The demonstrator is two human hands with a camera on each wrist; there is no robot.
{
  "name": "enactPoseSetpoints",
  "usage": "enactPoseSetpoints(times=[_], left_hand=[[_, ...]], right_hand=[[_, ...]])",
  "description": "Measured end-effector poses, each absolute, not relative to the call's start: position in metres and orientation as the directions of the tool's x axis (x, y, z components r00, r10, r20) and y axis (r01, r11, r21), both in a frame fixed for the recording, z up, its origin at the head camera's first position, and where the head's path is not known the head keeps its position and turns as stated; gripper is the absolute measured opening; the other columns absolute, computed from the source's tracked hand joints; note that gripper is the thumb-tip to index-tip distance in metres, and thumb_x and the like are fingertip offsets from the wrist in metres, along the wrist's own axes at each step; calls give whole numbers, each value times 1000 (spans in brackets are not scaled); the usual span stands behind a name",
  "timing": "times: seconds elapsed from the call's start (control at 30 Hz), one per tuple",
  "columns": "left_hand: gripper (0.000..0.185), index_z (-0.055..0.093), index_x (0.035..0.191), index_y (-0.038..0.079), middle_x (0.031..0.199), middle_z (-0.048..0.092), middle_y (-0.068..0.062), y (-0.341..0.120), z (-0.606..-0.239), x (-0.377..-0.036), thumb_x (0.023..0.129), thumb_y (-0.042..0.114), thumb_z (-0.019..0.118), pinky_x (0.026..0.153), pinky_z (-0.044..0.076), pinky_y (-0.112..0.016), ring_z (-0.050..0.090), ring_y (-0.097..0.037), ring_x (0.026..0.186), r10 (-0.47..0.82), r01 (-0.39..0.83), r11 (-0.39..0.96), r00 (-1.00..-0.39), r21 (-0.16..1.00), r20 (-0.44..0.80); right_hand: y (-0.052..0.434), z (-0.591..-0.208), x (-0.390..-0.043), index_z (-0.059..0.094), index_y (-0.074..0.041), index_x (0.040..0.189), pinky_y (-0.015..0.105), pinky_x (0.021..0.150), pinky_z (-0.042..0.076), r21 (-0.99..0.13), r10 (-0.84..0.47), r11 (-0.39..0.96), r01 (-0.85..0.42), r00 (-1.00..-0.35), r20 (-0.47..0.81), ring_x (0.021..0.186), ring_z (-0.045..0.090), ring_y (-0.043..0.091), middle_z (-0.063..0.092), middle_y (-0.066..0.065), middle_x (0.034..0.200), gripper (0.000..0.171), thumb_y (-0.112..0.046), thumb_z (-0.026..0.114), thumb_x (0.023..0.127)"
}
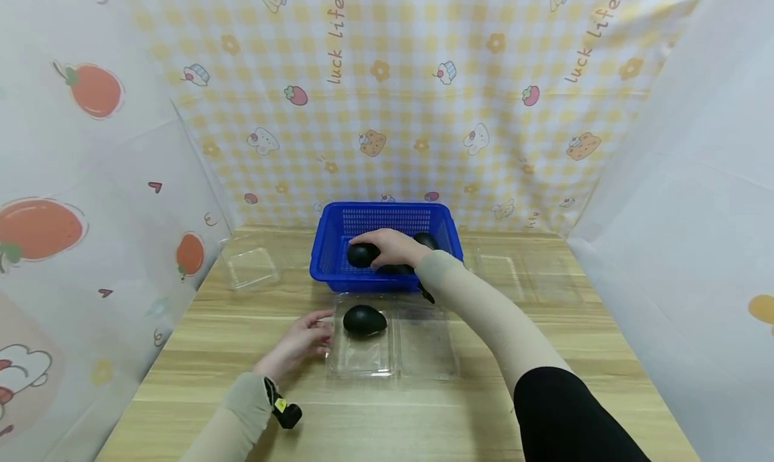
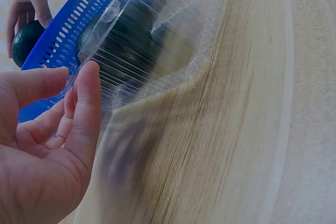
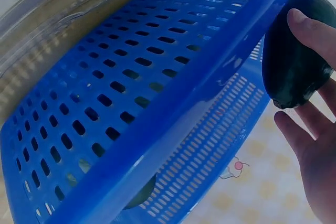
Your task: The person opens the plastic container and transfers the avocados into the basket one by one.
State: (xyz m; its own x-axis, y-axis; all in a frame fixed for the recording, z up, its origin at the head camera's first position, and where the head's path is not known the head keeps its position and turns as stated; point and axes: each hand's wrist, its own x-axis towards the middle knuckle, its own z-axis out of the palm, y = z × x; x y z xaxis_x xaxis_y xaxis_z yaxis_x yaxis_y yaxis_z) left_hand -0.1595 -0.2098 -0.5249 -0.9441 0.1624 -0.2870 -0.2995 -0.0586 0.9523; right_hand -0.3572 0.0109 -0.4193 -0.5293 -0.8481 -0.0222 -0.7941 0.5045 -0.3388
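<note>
My right hand (image 1: 392,244) grips a dark green avocado (image 1: 361,255) over the blue plastic basket (image 1: 320,274). In the right wrist view the thumb lies across this avocado (image 3: 296,59), with fingers behind it. Inside the basket are another avocado (image 1: 426,240) and a dark one (image 1: 394,269), partly hidden by my right hand. In front of the basket a clear clamshell box (image 1: 363,366) lies open, with one avocado (image 1: 365,321) in its left half. My left hand (image 1: 297,341) pinches the box's left edge between thumb and finger, as the left wrist view shows.
Another clear plastic box (image 1: 250,267) lies on the table at the back left. A further clear box (image 1: 498,277) lies at the right of the basket. A patterned cloth (image 1: 387,113) hangs behind the wooden table (image 1: 387,422).
</note>
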Motion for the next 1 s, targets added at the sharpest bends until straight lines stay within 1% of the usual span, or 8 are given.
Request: enactPoseSetpoints(times=[0.13, 0.3, 0.53, 0.77, 0.9, 1.0], left_hand=[[55, 31, 145, -9, 100, 56, -12, -211, -525, -160, 94, -2, 53, 64, 54, -27, 57, -16, 78, 160, -297, -62, -945, 953, -284], [55, 31, 144, -9, 101, 58, -13, -212, -526, -161, 94, -3, 53, 64, 55, -27, 58, -16, 79, 154, -298, -66, -946, 952, -286], [55, 31, 144, -9, 101, 57, -13, -211, -526, -160, 95, -1, 53, 64, 55, -27, 57, -16, 79, 158, -290, -61, -947, 955, -278], [55, 33, 144, -8, 102, 57, -14, -208, -527, -159, 94, -1, 55, 64, 55, -28, 58, -16, 78, 153, -305, -59, -944, 950, -294], [55, 34, 144, -8, 100, 57, -13, -208, -528, -159, 93, -2, 55, 63, 55, -28, 58, -17, 78, 136, -306, -59, -946, 950, -296], [56, 33, 144, -8, 99, 57, -12, -209, -528, -158, 93, -1, 56, 64, 55, -28, 58, -16, 78, 137, -300, -58, -947, 952, -290]], right_hand=[[7, -419, -358, 49, -27, 143, 35, 100, 43, -307, -844, 519, -798, -536, -35, 125, 47, 18, 50, -4, 142, 71, -16, 80, 81], [5, -420, -358, 49, -27, 143, 36, 101, 42, -316, -836, 536, -783, -546, -64, 124, 47, 19, 50, -3, 141, 70, -15, 80, 81], [3, -432, -362, 49, -25, 143, 36, 100, 43, -299, -848, 524, -797, -522, -96, 124, 48, 20, 50, -2, 141, 68, -18, 79, 83], [1, -439, -361, 49, -24, 144, 35, 99, 44, -294, -851, 521, -801, -513, -112, 124, 49, 19, 52, 0, 140, 66, -15, 77, 84], [-1, -439, -359, 49, -22, 143, 36, 99, 44, -292, -850, 523, -800, -514, -114, 123, 50, 20, 53, 1, 139, 64, -15, 76, 85], [-2, -439, -358, 50, -23, 143, 35, 98, 44, -295, -835, 548, -783, -535, -130, 123, 50, 20, 53, 1, 139, 64, -16, 76, 85]])
